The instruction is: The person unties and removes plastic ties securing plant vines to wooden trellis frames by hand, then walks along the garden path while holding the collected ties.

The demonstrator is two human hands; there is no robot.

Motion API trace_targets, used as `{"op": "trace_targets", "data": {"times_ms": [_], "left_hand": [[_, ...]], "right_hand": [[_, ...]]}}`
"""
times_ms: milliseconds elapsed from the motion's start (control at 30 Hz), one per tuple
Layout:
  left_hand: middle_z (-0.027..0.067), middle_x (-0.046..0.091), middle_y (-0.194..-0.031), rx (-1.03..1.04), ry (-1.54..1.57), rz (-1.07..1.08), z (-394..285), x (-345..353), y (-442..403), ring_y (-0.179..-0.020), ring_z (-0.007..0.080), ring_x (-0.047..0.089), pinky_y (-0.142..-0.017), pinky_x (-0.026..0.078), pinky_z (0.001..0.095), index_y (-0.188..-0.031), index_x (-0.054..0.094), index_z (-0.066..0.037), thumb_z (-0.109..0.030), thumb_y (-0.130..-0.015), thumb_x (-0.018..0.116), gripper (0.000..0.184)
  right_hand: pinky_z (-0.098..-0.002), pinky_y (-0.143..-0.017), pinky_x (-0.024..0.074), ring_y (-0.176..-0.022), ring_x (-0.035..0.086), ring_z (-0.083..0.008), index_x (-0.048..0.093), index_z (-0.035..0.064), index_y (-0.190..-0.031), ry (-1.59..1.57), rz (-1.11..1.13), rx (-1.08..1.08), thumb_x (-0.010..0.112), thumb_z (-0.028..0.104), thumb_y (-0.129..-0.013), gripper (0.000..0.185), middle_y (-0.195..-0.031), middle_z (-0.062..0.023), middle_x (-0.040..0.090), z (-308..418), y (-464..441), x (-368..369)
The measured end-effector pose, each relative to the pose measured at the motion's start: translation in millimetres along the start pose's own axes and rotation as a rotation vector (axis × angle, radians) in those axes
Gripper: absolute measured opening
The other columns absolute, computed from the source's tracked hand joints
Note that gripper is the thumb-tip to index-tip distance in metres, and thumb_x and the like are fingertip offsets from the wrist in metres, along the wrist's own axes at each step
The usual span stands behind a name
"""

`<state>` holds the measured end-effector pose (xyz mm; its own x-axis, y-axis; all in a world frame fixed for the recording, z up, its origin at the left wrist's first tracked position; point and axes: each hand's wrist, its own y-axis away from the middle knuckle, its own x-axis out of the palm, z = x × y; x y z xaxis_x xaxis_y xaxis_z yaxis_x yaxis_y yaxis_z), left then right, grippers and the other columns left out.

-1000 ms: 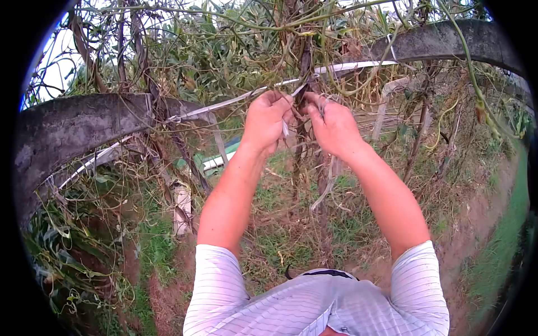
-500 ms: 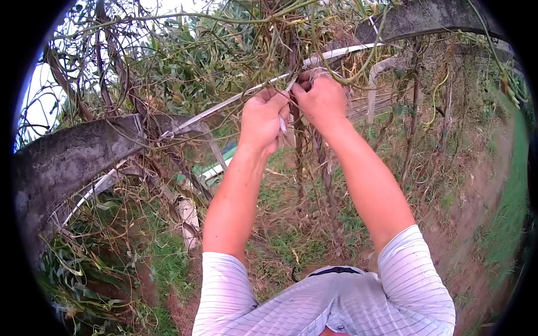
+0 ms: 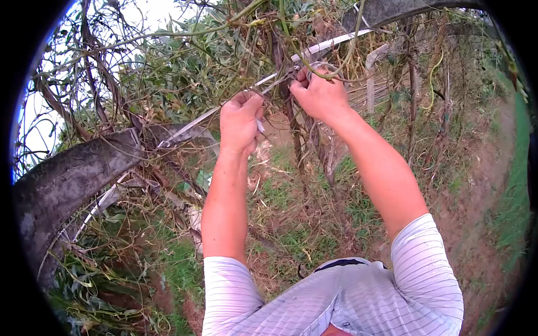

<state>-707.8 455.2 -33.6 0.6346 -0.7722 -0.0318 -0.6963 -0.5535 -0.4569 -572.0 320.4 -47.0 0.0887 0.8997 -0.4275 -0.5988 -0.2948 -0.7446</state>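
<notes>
My left hand (image 3: 240, 124) is closed in a pinch just below a white strap (image 3: 196, 122). A small whitish piece (image 3: 259, 126) sticks out of its lower side; what this is I cannot make out. From the left fingertips a thin greyish strand (image 3: 274, 85) stretches toward my right hand (image 3: 324, 96). The right fingers are closed beside an upright brown vine stem (image 3: 278, 53), close under the strap. Greyish loops, like twine, show at the right fingers, partly hidden by a green vine. The fingertips' grip there is hidden.
A curved concrete beam (image 3: 73, 171) arches at the left, and another concrete beam (image 3: 392, 12) at the top right. Tangled vines (image 3: 103, 67) hang all around. Below are grass and bare soil (image 3: 459, 213); leafy plants (image 3: 101, 280) grow at lower left.
My left hand has moved left and slightly down, away from the right hand, and the strand between them is now stretched. The view has shifted a little.
</notes>
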Motion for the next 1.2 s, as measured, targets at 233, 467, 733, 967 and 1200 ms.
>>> {"op": "trace_targets", "data": {"times_ms": [233,467,733,967,1200], "left_hand": [[-0.0025,0.045,-0.058,0.002,0.061,0.075,3,6,11,-0.040,0.0072,0.038,-0.038,0.031,0.0226,-0.089,0.056,-0.003,-0.016,-0.096,0.060,0.015],[-0.0027,0.048,-0.064,-0.004,0.100,0.108,5,15,20,-0.048,0.0058,0.041,-0.041,0.031,0.0215,-0.095,0.057,0.000,-0.015,-0.095,0.062,0.015],[-0.0030,0.050,-0.073,0.000,0.205,0.160,8,19,23,-0.055,0.0050,0.042,-0.046,0.032,0.0204,-0.098,0.057,0.000,-0.011,-0.094,0.063,0.013],[-0.0032,0.049,-0.069,0.023,0.204,0.143,7,25,23,-0.055,0.0056,0.042,-0.047,0.032,0.0214,-0.098,0.057,0.001,-0.012,-0.094,0.062,0.015],[-0.0014,0.051,-0.066,0.027,0.114,0.047,-1,28,27,-0.055,0.0067,0.044,-0.047,0.034,0.0224,-0.091,0.059,0.000,-0.012,-0.093,0.061,0.012]], "right_hand": [[-0.0454,-0.078,0.0541,-0.084,0.068,-0.0364,0.066,0.0057,-0.088,-0.098,-0.033,-0.036,0.063,0.031,-0.083,0.026,-0.087,-0.0182,0.070,-37,6,1],[-0.0382,-0.065,0.0530,-0.073,0.066,-0.0292,0.069,0.0101,-0.091,-0.353,-0.235,0.047,0.064,0.018,-0.081,0.014,-0.076,-0.0117,0.068,-25,13,24],[-0.0376,-0.065,0.0534,-0.073,0.066,-0.0279,0.074,0.0197,-0.106,0.092,-0.438,-0.435,0.068,0.025,-0.083,0.024,-0.081,-0.0096,0.069,-15,14,21],[-0.0370,-0.065,0.0534,-0.077,0.066,-0.0258,0.068,0.0170,-0.087,0.199,-0.401,-0.378,0.071,0.033,-0.081,0.017,-0.085,-0.0053,0.068,-4,-6,6],[-0.0463,-0.083,0.0507,-0.090,0.068,-0.0301,0.060,0.0076,-0.099,0.252,0.298,-0.306,0.048,0.025,-0.093,0.022,-0.098,-0.0104,0.068,25,16,-26]]}}
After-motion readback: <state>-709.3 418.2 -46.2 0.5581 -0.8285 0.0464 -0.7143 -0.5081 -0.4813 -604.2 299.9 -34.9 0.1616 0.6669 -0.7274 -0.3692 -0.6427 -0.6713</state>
